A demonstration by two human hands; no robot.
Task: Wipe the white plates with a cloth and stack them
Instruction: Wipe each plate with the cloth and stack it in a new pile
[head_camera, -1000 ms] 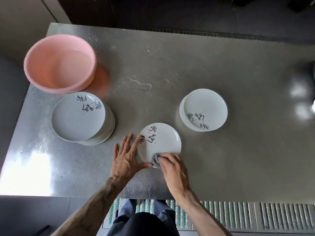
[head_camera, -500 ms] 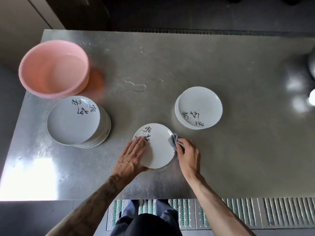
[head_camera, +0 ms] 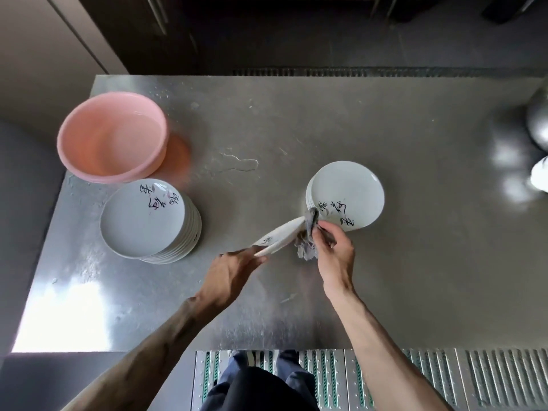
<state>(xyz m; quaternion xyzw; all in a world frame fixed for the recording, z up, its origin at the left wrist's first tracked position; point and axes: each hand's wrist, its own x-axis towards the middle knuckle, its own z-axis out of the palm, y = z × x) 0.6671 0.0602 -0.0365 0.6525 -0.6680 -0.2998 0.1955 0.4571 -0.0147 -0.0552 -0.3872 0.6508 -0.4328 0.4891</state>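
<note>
While the steel table takes up most of the room in front of the person, a pink basin sits at its far left corner. Just near of the basin stands a tall stack of white plates with black writing on the top one. A lower stack stands well apart to the right.

Between the two stacks, nearer the right one, a single white plate is tipped steeply, so it shows almost edge-on. Its long line runs from the near left up toward the low stack, and its written face is turned up and to the left. I can't tell whether its lower edge touches the table.

The left hand pinches the plate's near-left rim. The right hand has its fingers curled round a grey cloth, which is bunched against the plate's far rim and underside.
</note>
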